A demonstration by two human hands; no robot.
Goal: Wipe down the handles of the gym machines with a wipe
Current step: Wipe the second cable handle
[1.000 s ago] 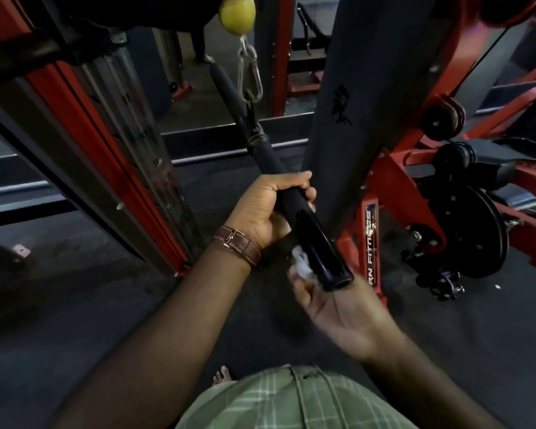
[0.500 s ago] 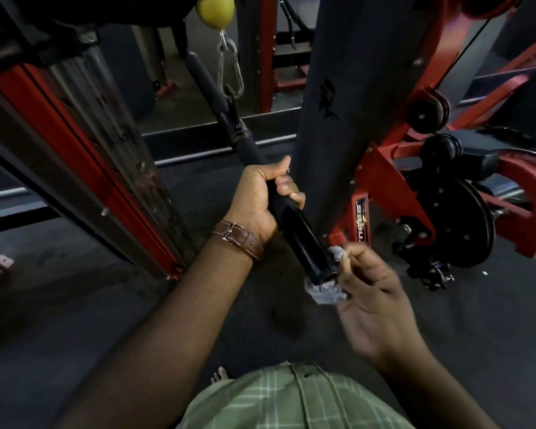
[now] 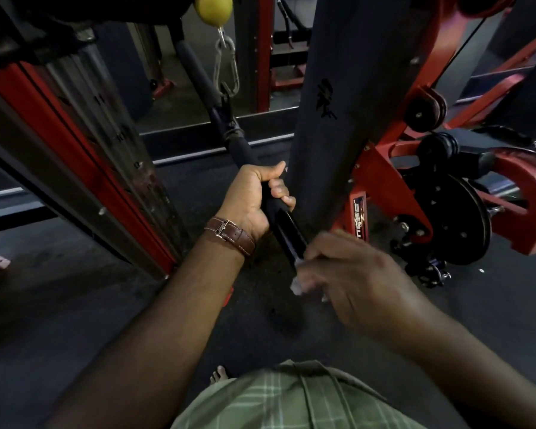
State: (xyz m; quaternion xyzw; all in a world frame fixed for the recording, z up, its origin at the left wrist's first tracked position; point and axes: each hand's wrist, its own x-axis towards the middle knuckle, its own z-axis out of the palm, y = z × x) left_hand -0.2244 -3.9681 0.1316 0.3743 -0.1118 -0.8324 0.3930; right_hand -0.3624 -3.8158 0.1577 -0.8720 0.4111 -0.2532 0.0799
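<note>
Handle-wipe in progress at the near tip of one cable bar.
Left hand (image 3: 254,196) fingers clenched around the bar handle (image 3: 287,230), steadying it; right hand (image 3: 350,274), blurred, pinches the wipe (image 3: 297,286) against the handle's near end. Judged: upper grip and far half unwiped, other machines left.

Dark rubber gym floor (image 3: 75,320), red machine frame (image 3: 381,168) standing on it, bare toes (image 3: 218,374) on it

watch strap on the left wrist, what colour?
Brown leather watch strap with pale stitching and a metal buckle, seen in the head view.
</note>
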